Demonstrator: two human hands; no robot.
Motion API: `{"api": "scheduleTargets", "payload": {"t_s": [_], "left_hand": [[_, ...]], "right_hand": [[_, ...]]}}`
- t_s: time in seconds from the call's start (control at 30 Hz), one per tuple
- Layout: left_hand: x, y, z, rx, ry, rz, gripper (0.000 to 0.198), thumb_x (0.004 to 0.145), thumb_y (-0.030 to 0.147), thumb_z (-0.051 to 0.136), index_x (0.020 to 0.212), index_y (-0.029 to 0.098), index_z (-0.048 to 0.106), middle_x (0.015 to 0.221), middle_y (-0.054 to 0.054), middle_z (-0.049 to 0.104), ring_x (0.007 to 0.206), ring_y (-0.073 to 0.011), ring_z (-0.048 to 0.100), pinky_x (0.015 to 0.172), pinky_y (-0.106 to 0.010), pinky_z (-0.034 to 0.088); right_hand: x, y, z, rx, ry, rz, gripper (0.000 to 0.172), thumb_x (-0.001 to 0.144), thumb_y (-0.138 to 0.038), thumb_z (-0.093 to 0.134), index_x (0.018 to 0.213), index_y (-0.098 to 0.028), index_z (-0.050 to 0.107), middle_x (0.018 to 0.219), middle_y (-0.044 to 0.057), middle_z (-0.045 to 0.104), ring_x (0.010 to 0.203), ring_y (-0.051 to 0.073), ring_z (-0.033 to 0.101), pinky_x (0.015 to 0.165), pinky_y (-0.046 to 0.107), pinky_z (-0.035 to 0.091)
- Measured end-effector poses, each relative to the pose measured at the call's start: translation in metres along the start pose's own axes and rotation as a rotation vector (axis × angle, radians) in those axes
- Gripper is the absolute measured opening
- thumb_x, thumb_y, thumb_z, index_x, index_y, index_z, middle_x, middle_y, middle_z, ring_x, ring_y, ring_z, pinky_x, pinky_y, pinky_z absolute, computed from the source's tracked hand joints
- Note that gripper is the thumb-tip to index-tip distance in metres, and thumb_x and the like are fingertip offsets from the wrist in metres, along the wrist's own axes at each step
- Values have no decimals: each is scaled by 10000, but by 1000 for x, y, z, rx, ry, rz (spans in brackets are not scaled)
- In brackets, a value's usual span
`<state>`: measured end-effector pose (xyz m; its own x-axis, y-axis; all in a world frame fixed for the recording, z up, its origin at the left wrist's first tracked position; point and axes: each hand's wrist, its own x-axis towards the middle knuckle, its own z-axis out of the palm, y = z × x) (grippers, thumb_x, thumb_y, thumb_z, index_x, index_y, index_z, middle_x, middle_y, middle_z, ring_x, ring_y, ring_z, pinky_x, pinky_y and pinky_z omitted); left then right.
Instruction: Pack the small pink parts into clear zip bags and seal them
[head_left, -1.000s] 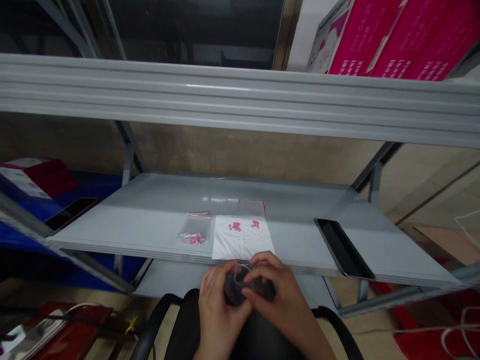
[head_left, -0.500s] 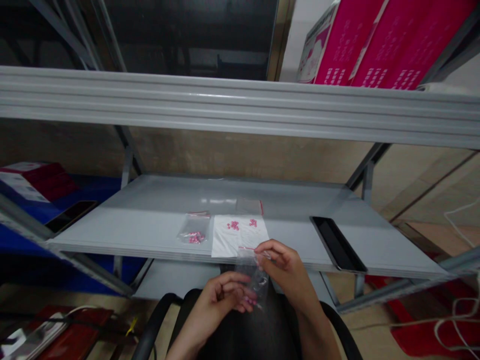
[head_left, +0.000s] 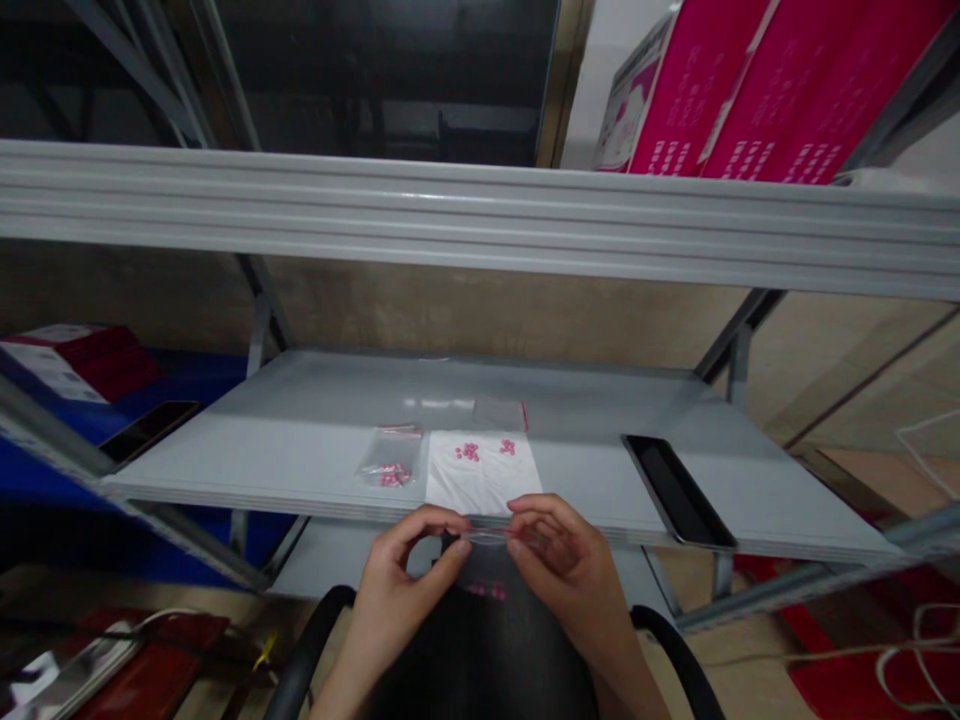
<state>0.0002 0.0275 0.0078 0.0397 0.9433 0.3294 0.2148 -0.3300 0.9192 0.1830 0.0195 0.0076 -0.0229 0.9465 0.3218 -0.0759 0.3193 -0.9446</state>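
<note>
Between my hands, just off the shelf's front edge, hangs a clear zip bag with several pink beads low inside. My left hand pinches one end of its top edge between thumb and fingers. The other end is pinched by my right hand. Beyond them, a white sheet lies on the shelf with two small groups of pink pieces, a left group and a right group. Left of the sheet lies another zip bag holding pink pieces.
A flat clear bag with a red edge lies behind the sheet. A dark tablet rests at the right of the grey shelf. Overhead runs a grey beam; pink boxes stand above it. Chair armrests flank me.
My left hand has moved up from the bag's lower part to its top edge. My right hand has shifted slightly down, and the bag's mouth is now stretched between both hands.
</note>
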Motion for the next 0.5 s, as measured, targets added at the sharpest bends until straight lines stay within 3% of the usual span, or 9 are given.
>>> {"api": "scheduleTargets", "payload": {"t_s": [0.27,0.37,0.5], "left_hand": [[-1,2,3,44,31,-26,92,767,237,661,697,184,689,669,-8,713,662,-167,680,644,-242,548],[-2,4,5,54,55,-18,118,785,244,642,687,185,669,656,0,694,654,-159,664,640,-230,531],[-5,7,6,76,39,34,108,802,229,638,711,190,680,683,2,698,671,-154,660,657,-224,516]], "right_hand": [[-3,1,1,-3,-26,-34,270,788,-130,638,1029,-250,641,808,-3,655,777,139,666,763,254,570],[-1,-2,1,-88,-62,-26,317,761,-118,631,1051,-245,640,835,2,656,803,151,667,780,279,565],[4,-8,2,-266,-95,-54,293,724,-122,635,998,-223,657,804,8,658,738,165,641,687,293,533]]}}
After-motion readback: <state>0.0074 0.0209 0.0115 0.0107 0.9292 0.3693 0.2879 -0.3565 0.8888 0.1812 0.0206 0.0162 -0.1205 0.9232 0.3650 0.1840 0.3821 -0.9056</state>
